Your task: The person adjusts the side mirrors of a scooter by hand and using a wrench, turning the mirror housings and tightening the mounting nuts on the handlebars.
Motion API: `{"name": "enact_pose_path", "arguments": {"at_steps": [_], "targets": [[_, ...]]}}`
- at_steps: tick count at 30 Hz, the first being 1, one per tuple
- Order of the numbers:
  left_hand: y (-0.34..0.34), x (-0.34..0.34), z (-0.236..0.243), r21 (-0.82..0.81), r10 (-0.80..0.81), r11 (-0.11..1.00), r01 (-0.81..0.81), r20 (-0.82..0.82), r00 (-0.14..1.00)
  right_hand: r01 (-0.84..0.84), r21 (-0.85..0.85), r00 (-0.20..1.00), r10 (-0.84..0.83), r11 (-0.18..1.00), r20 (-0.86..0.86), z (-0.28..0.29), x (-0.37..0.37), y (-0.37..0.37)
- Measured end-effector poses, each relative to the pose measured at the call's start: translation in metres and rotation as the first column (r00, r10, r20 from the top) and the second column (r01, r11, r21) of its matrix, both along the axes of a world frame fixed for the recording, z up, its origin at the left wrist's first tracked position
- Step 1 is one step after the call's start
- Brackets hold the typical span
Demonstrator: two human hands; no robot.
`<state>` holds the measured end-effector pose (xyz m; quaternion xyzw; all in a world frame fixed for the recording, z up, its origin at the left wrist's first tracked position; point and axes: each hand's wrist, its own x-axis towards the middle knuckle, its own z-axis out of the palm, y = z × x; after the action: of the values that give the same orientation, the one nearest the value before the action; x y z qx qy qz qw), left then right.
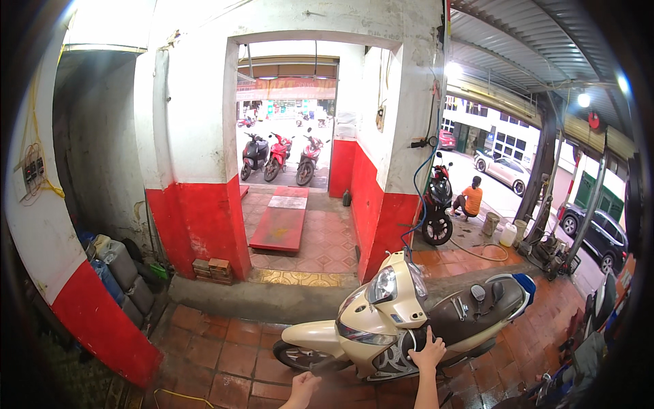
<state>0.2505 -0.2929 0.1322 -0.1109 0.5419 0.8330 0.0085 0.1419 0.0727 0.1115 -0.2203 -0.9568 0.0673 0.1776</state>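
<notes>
A cream scooter (310, 334) stands side-on in front of me, its front wheel (300, 354) to the left. My right hand (428, 351) reaches to the dark inner side of its front shield, fingers spread and apparently touching there. Below the front fender, my left hand (304, 387) is apart from the scooter with its fingers curled closed; whatever may be inside them is hidden. On the brown seat (443, 307) lie wrenches (460, 310) and two objects like rear-view mirrors (478, 292). The clear headlamp (383, 285) faces left.
Behind the scooter runs a concrete step (225, 296). A red lift platform (279, 228) lies through the doorway. A blue hose (417, 198) hangs by the pillar. Plastic cans (117, 258) crowd the left; a person in orange (471, 199) squats outside near a compressor-like machine (548, 249).
</notes>
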Motion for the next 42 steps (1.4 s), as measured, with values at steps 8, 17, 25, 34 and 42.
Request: {"name": "enact_pose_path", "arguments": {"at_steps": [8, 17, 25, 34, 42], "targets": [[0.003, 0.009, 0.008, -0.023, -0.025, 0.999, 0.025, -0.007, 1.0, -0.012, 0.01, 0.997, 0.012, 1.0, -0.083, -0.003, 0.001, -0.001], [0.005, 0.005, -0.002, -0.054, -0.009, 0.999, 0.008, -0.005, 1.0, -0.02, 0.025, 0.995, 0.023, 0.999, -0.099, -0.01, -0.001, 0.005], [0.008, -0.002, 0.008, -0.075, -0.036, 0.997, 0.033, -0.036, 0.999, -0.012, -0.002, 0.997, 0.012, 1.0, -0.079, -0.005, 0.002, 0.001], [0.004, -0.001, 0.004, -0.065, -0.021, 0.998, 0.022, 0.002, 1.0, -0.015, 0.023, 0.991, 0.018, 1.0, -0.135, -0.006, 0.001, 0.001], [0.006, -0.004, 0.005, -0.059, -0.036, 0.998, 0.037, 0.016, 0.999, -0.036, -0.01, 0.993, 0.034, 0.999, -0.114, -0.005, 0.001, 0.002]]}}
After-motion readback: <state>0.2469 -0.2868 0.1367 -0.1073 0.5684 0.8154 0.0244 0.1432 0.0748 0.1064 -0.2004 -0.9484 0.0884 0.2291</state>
